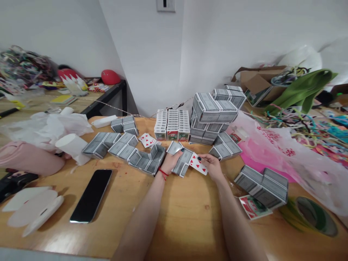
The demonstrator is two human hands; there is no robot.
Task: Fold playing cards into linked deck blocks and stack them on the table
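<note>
Near the middle of the table my left hand (170,162) is closed on a flat piece of joined, grey-backed playing cards (185,156). My right hand (213,166) pinches the outer edge of a playing card (198,164) with red hearts face up. That card's other side meets the grey-backed piece; whether it is tucked in or only touching I cannot tell. Just left of my left hand sits an open, box-like shape folded from grey cards (148,161). Behind it lie loose heart cards (147,140).
Stacked card boxes (172,125) stand at the back, beside a tall pile of grey card blocks (213,108). More card blocks (262,185) lie right, near green tape (315,215). A phone (91,195), white roll (72,146) and pink bottle (32,157) are left.
</note>
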